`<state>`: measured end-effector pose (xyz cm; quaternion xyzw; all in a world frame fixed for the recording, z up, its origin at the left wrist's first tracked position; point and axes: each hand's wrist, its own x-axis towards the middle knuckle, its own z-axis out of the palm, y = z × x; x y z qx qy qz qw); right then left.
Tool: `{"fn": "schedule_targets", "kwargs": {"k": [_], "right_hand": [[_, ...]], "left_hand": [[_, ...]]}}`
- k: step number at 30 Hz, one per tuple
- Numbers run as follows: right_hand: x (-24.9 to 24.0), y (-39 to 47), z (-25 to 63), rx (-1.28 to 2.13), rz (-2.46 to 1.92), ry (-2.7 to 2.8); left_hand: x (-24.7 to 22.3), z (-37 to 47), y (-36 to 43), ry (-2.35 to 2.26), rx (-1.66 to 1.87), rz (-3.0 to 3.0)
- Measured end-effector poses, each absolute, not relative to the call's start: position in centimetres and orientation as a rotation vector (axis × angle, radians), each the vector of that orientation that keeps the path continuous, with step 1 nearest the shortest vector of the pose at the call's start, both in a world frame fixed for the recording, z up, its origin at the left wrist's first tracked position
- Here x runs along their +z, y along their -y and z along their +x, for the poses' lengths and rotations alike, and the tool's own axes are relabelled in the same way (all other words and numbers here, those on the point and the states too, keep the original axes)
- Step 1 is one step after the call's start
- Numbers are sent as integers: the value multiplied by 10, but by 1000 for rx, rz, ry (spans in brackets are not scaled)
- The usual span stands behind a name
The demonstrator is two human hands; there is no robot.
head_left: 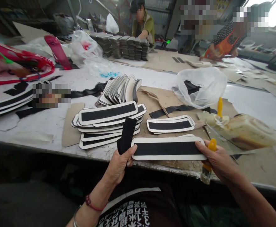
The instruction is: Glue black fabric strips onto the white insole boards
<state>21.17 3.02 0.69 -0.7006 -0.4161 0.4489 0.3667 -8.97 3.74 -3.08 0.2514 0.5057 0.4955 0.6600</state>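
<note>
At the table [251,99], left hand [119,163] and right hand [219,160], held apart, pinch a panel's [167,149] ends.

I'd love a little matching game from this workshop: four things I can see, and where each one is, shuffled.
Things
1. Nearest panel
2. Lower brush
3. Pink bottle
4. Yellowish container

Places
A. Right side of the table
B. In the right hand only
C. Between left hand and right hand
D. Left side of the table

Pairs: 1-C; 2-B; 3-D; 4-A
</note>
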Motion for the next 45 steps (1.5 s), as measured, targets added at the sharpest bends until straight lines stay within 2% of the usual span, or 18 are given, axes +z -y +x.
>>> {"fn": "schedule_targets", "kwargs": {"k": [11,17,25,37,41,45], "right_hand": [[24,1,187,550,-1929,1538],[22,11,177,361,-1968,1565],[25,19,170,282,-1960,1615],[21,28,169,393,-1991,1472],[21,25,169,656,-1936,1331],[20,16,164,1067,-1737,919]], "left_hand": [[-31,-85,-34,-1294,1281,474],[-39,-85,-33,-1389,1347,554],[-42,-85,-33,-1442,1376,597],[-50,-86,-34,-1373,1371,539],[-45,-84,-35,-1382,1384,448],[-37,-81,-35,-1328,1331,299]]}}
